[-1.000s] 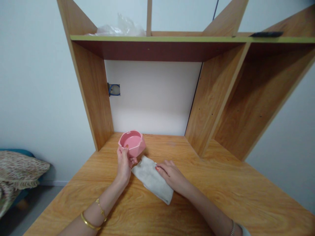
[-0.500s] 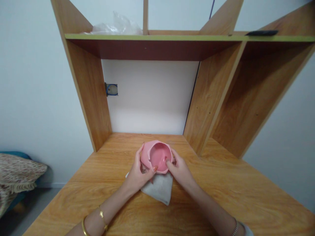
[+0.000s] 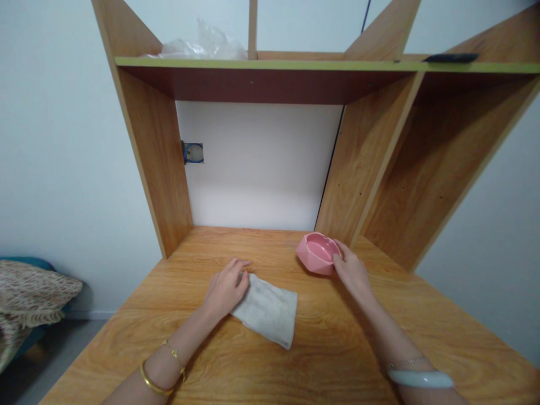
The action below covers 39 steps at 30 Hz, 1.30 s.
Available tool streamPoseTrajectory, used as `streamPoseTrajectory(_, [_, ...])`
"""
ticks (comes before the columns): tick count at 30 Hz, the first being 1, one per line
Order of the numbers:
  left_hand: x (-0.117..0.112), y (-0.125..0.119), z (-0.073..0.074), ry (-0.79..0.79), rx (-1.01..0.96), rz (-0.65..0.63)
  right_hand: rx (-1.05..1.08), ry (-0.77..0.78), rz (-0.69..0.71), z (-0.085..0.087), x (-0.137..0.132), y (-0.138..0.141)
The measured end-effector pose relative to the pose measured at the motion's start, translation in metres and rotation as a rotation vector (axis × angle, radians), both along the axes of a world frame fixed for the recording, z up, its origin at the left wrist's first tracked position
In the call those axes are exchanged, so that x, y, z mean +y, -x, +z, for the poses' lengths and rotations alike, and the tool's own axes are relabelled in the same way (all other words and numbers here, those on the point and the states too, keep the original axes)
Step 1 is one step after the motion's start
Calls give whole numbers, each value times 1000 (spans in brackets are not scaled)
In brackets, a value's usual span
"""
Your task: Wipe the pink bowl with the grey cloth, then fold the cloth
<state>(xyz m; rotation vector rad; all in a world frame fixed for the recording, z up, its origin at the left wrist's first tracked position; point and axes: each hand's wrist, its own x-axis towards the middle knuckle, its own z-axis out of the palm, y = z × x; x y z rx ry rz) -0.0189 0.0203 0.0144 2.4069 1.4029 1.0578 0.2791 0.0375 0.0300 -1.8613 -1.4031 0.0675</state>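
My right hand (image 3: pixel 351 271) grips the right side of a pink faceted ashtray (image 3: pixel 311 263), thumb at the rim and fingers behind the wall. The ashtray's hollow faces up, and it is tilted a little towards me near the back of the desk. Lower and to the left, a light grey folded cloth (image 3: pixel 270 310) lies flat on the wood. My left hand (image 3: pixel 228 286) rests at the cloth's upper left corner, palm down, with thumb and forefinger apart. Its other fingers are partly hidden.
The wooden desktop (image 3: pixel 329 349) runs under a shelf unit with upright panels (image 3: pixel 375 169). Clear plastic (image 3: pixel 198 48) and a dark flat object (image 3: pixel 451 58) lie on the upper shelf (image 3: pixel 270 64). A wall box with blue wire (image 3: pixel 194 152) is at the back left. A fringed blanket (image 3: pixel 37 292) sits beyond the desk.
The ashtray has moved right and back in my right hand, away from the cloth. My left hand has let go of it and come down to the left, onto the cloth's corner.
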Motion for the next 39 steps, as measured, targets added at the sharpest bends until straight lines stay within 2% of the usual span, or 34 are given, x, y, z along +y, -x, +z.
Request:
streamPoseTrajectory(4, [3, 4, 2, 42, 83, 142, -55, 90, -80, -4, 3, -14])
streamPoseTrajectory(10, [8, 13, 9, 177, 297, 378, -80, 128, -93, -13, 7, -16])
streamPoseTrajectory(14, [8, 17, 12, 311, 389, 442, -90, 141, -94, -16, 7, -15])
streamPoseTrajectory(19, [6, 17, 14, 428, 349, 387, -104, 158, -94, -16, 7, -12])
streamPoseTrajectory(26, [6, 14, 5, 368, 285, 328, -130, 175, -97, -14, 7, -8])
streamPoseTrajectory(30, [9, 16, -1, 383, 215, 219, -154, 192, -109, -9, 2, -5])
streamPoseTrajectory(34, [11, 19, -3, 431, 98, 96, -209, 155, -159, 4, -6, 5])
streamPoseTrajectory(36, [12, 21, -2, 446, 33, 45, -226, 82, -99, 10, -9, 16])
streamPoseTrajectory(39, [13, 22, -1, 456, -47, -30, -156, -28, 152, 12, -12, 36])
